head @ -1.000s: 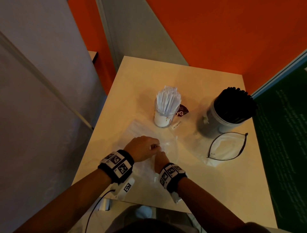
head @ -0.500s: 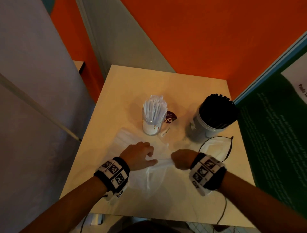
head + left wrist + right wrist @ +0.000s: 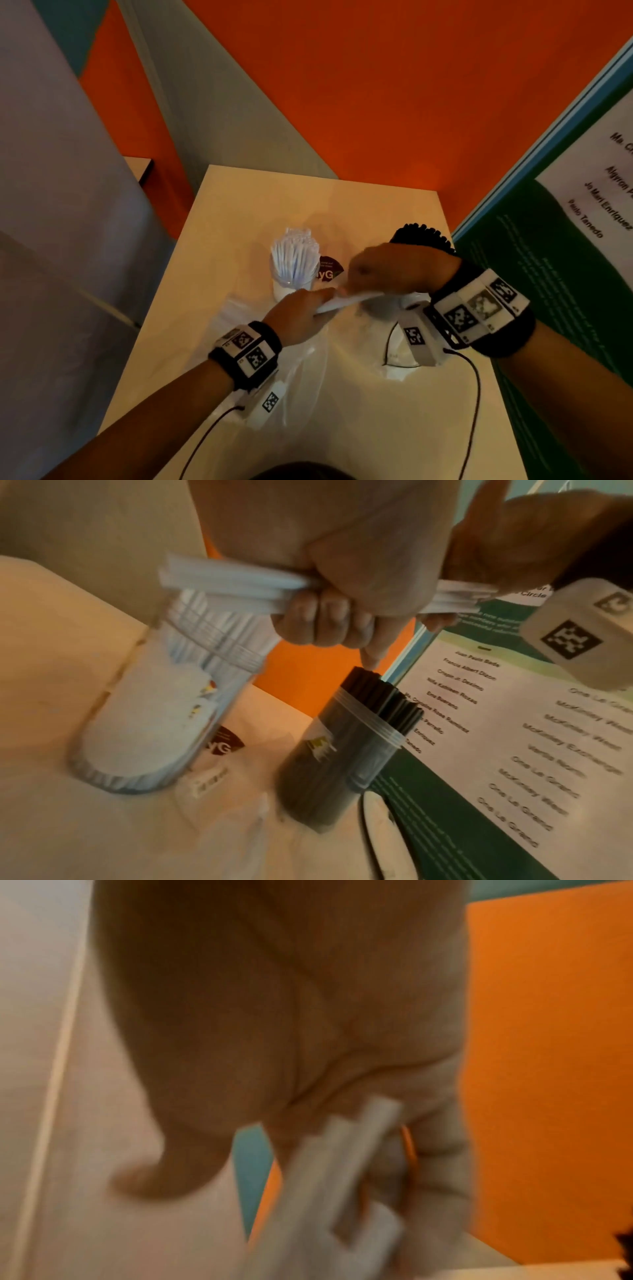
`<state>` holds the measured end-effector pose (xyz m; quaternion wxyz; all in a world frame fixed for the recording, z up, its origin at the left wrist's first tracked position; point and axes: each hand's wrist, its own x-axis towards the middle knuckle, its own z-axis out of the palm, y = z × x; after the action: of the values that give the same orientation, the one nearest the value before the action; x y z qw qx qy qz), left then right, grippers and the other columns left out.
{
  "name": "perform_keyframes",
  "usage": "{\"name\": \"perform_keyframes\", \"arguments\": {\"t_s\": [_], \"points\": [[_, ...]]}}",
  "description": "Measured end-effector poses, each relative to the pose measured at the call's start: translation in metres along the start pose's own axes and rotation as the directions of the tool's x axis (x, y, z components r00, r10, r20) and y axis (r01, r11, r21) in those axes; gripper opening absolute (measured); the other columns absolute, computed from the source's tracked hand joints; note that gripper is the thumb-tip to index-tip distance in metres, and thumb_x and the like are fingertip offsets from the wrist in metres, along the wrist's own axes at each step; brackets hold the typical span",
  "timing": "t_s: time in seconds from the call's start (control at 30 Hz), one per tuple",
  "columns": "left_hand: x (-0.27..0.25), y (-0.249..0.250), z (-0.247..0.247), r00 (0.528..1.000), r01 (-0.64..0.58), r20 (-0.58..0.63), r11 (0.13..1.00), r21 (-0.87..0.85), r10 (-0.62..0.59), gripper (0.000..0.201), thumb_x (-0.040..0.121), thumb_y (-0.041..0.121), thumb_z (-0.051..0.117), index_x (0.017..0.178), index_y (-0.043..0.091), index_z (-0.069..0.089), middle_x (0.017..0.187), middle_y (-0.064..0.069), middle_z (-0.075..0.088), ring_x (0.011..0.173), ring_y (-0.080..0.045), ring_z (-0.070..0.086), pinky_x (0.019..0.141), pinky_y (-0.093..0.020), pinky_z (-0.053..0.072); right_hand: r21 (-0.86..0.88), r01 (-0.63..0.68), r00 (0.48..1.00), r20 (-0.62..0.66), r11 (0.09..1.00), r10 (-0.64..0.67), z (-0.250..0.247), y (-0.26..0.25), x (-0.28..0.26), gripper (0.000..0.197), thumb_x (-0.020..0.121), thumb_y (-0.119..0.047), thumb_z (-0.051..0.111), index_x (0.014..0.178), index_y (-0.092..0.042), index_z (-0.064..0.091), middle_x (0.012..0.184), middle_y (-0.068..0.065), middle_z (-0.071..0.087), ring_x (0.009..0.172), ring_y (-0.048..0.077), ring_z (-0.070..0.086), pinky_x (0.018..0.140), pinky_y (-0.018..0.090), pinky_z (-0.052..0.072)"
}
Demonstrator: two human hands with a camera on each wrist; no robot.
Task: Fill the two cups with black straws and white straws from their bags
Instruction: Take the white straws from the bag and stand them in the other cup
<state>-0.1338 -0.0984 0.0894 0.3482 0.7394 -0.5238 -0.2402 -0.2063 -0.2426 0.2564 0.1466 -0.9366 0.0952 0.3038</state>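
Note:
A bundle of white straws (image 3: 346, 301) lies level above the table, gripped at one end by my left hand (image 3: 299, 318) and at the other by my right hand (image 3: 390, 267). In the left wrist view my left fingers (image 3: 325, 626) curl round the white straws (image 3: 232, 580), and my right hand (image 3: 514, 534) grips their far end. The clear cup of white straws (image 3: 294, 263) stands just beyond my left hand. The cup of black straws (image 3: 423, 233) is mostly hidden behind my right hand. The right wrist view is blurred, with pale straws (image 3: 342, 1164) under the palm.
A crumpled clear bag (image 3: 305, 370) lies on the pale table (image 3: 239, 212) under my left wrist. A second bag with a black rim (image 3: 394, 356) lies under my right wrist. A green and white poster board (image 3: 555, 274) stands along the right edge; orange walls close behind.
Both hands have risen off the clear bag with a bundle of white straws between them. The right hand has moved up and away, toward the cups.

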Motion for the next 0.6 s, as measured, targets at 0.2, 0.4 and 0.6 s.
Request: {"name": "perform_keyframes", "arguments": {"t_s": [0.2,0.4,0.6], "points": [[-0.004,-0.021,-0.021,0.991,0.074,-0.108,0.993,-0.092,-0.084,0.013,0.096,0.033,0.055,0.087,0.044,0.053,0.066,0.010,0.055,0.058,-0.001,0.050,0.056,-0.021,0.033,0.671,0.337,0.851,-0.518,0.660,0.092,0.016,0.003,0.028,0.088,0.075,-0.083,0.006,0.101,-0.026,0.068,0.109,-0.005,0.068,0.105,0.011,0.061,0.094,0.031,0.046],[-0.006,-0.028,-0.021,0.987,0.119,-0.089,0.979,-0.164,-0.135,0.020,0.096,0.039,0.052,0.090,0.024,0.062,0.073,-0.002,0.060,0.064,-0.020,0.053,0.059,-0.034,0.039,0.755,0.428,0.870,-0.493,0.497,0.000,0.043,-0.017,0.062,0.100,0.059,-0.097,0.009,0.088,-0.024,0.072,0.104,-0.007,0.070,0.104,0.008,0.062,0.101,0.036,0.043],[-0.004,-0.032,-0.027,0.961,0.163,-0.157,0.922,-0.350,-0.229,0.031,0.089,0.048,0.049,0.091,0.022,0.067,0.084,0.001,0.068,0.074,-0.013,0.060,0.067,-0.024,0.042,0.703,0.670,0.676,-0.711,0.238,0.197,0.056,-0.018,0.071,0.037,0.097,-0.040,0.035,0.097,-0.013,0.062,0.107,0.009,0.065,0.103,0.018,0.061,0.092,0.038,0.048]]}}
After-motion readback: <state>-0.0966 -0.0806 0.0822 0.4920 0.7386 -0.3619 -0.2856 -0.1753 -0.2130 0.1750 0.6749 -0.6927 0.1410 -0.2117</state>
